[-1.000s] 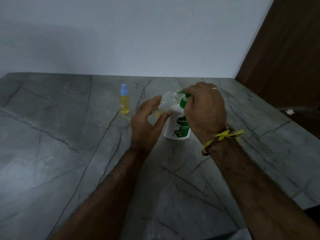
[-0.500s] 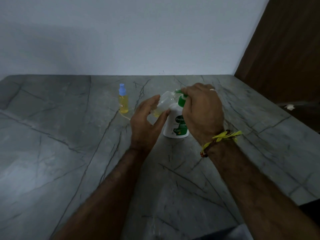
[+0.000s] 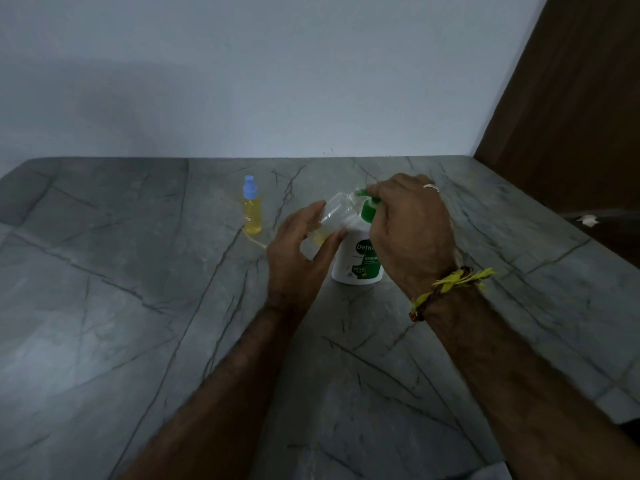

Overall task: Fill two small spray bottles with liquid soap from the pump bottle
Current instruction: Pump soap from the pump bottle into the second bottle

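Observation:
A white pump bottle (image 3: 356, 263) with a green label and green pump head stands on the grey stone table. My right hand (image 3: 410, 233) lies over the pump head, fingers closed on it. In my left hand (image 3: 299, 252) is a small clear spray bottle (image 3: 334, 216), uncapped and tilted, its mouth at the green nozzle; a little yellow soap lies in its lower end. A second small spray bottle (image 3: 251, 211), full of yellow liquid with a blue cap, stands upright to the left, apart from both hands.
The grey veined table (image 3: 121, 306) runs back to a pale wall. A brown wooden door (image 3: 571, 98) stands at the right. A small white scrap (image 3: 587, 220) lies beyond the table's right edge. A thin pale tube (image 3: 254, 240) lies by the capped bottle.
The hands and bottles keep the same grip and pose. The view has drifted slightly, so everything sits a little lower and left in the frame.

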